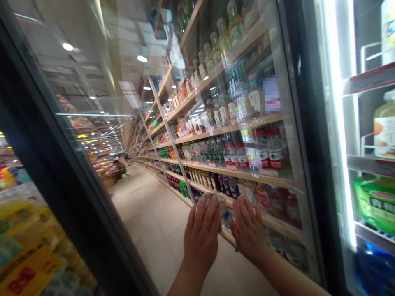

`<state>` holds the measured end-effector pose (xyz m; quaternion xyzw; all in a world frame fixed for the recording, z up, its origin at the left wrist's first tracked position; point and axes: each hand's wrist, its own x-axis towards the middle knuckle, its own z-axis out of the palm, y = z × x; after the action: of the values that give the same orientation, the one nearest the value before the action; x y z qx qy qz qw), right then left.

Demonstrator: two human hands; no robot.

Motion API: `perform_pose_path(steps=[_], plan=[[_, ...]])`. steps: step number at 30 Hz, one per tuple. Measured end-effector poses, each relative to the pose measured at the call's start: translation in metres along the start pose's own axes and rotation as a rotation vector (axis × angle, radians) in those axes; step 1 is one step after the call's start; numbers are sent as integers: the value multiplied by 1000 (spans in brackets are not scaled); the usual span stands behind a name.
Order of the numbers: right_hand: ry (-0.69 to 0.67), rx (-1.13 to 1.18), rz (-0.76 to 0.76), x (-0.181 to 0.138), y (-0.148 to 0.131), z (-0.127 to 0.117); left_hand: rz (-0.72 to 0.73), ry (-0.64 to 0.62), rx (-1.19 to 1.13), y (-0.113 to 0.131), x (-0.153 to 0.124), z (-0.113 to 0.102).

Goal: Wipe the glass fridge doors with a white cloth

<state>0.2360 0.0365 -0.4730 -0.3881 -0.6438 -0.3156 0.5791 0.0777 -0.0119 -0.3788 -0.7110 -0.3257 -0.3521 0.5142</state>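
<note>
Both my hands lie flat against a glass cooler door [173, 82], low down on the pane. My left hand [202, 236] has its fingers stretched out and close together, and a pale crumpled thing [216, 198], perhaps a cloth, shows under its fingertips. Just to its right, my right hand [248, 230] is spread flat on the glass with nothing in it. The glass shows a shop aisle with long shelves of bottled drinks [247, 156]; I cannot tell whether this is a reflection.
A thick black door frame [61, 185] runs diagonally on the left, with yellow packaged goods [27, 246] behind it. On the right, a lit cooler holds a juice bottle [384, 127] and green tubs [376, 201] on shelves beside a bright light strip [339, 123].
</note>
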Motion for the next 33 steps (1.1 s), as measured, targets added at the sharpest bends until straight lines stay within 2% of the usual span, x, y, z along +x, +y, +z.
perform_pose_path(steps=[4,6,8,11,13,18,21,24,26,30,32,33], plan=[[-7,-50,-5,17,13,-8,-150,69,167,-27,11,-13],[9,-84,24,28,20,-10,-217,112,171,-28,7,-14],[20,-97,39,35,24,-10,-200,91,93,-14,-10,-9],[14,-102,30,36,25,-9,-51,-20,-61,8,-42,0],[3,-100,20,34,25,-8,-64,-30,-49,8,-51,0],[11,-108,7,31,26,-9,-197,38,124,-14,-38,-12],[2,-110,11,31,26,-9,-186,-20,41,4,-49,-7],[-10,-105,17,31,26,-10,-50,-123,-64,21,-65,-2],[-10,-100,16,30,26,-10,-46,-123,-29,18,-62,-4],[-6,-103,22,29,25,-9,-198,-17,134,-2,-44,-12],[-9,-100,29,29,25,-9,-220,-18,111,2,-47,-11],[-9,-98,31,29,25,-9,-185,-37,67,6,-52,-9]])
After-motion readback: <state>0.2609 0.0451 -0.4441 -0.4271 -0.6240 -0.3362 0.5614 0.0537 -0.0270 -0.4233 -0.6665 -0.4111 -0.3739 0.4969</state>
